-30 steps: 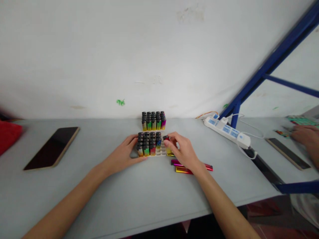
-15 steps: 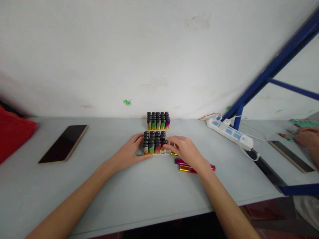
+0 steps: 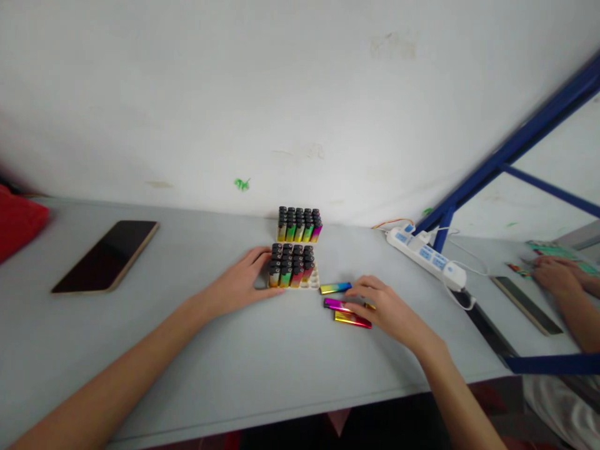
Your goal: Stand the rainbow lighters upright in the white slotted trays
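Observation:
My left hand [image 3: 241, 275] braces the left end of a white tray [image 3: 316, 281], thumb at its front corner and fingers at its back corner. Upright lighters [image 3: 291, 265] with black tops fill most of the tray; holes show along its right side. My right hand [image 3: 387, 306] hovers low over loose lighters to the right, fingers curved and apart, nothing visibly gripped. Closest to its fingertips are a blue-yellow lighter [image 3: 335, 288] and a purple lighter [image 3: 336, 304]. A yellow-red lighter [image 3: 352, 320] lies in front. Another yellow piece shows partly under the hand.
Behind the tray stands a second block of upright lighters [image 3: 300, 225]. A phone [image 3: 107, 256] lies at left beside red fabric [image 3: 21, 222]. At right are a power strip [image 3: 424, 253], a blue metal frame [image 3: 473, 169] and another person's hands [image 3: 557, 275].
My right hand has left the tray's right side and moved right and toward me, over the loose lighters. My left hand stays at the tray. The view has shifted slightly.

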The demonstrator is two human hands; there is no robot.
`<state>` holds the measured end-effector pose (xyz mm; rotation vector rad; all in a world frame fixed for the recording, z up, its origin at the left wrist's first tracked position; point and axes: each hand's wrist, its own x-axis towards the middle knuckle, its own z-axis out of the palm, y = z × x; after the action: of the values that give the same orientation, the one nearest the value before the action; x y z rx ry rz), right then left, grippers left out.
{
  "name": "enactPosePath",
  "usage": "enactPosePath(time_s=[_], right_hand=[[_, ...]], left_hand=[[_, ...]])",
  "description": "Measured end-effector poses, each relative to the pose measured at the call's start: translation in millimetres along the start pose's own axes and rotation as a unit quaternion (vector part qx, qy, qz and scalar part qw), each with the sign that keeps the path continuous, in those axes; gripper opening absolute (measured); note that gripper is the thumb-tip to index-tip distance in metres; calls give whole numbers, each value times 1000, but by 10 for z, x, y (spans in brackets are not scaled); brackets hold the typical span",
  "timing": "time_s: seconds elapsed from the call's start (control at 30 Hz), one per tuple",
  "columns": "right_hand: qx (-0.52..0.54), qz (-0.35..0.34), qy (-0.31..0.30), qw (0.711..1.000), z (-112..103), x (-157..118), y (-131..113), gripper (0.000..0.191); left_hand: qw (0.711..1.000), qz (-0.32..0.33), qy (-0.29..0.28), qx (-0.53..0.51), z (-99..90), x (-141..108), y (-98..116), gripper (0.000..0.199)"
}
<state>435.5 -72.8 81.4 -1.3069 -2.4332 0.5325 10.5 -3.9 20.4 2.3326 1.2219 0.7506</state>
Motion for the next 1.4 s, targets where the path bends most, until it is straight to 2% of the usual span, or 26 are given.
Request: enactPosePath(time_s=[0.17, 0.3, 0.4, 0.53, 0.67, 0.93, 1.1, 1.23, 1.4], right_hand=[[-51, -46, -40, 997, 101, 205, -121, 18], [-65, -39, -67, 995, 97, 280, -230, 19], [-47, -36, -63, 996, 79, 259, -257, 16], [-24, -38, -13, 999, 86, 230, -137, 14], [-38, -40, 33, 998, 157, 321, 53, 22], [-23, -53, 12, 998, 278, 549, 148, 20], [4, -58, -3, 998, 222, 607, 143, 32], [27, -57, 24, 998, 67, 469, 55, 28], [38, -35, 48, 997, -39, 7, -43, 14]], left_hand=[[1000, 2, -1, 4, 9, -6, -37, 94], [1000, -4, -1, 8, 18, -9, -73, 102], [1000, -6, 0, 5, 15, -5, -83, 101], [1000, -4, 9, 5, 17, -1, -92, 97], [1000, -3, 13, 16, 30, 1, -126, 97], [1000, -12, 2, 12, -20, 6, -125, 98], [1000, -20, -4, 10, -43, 19, -102, 100], [1000, -14, -4, 9, -37, 24, -92, 100], [1000, -11, -1, 6, -7, 19, -66, 100]])
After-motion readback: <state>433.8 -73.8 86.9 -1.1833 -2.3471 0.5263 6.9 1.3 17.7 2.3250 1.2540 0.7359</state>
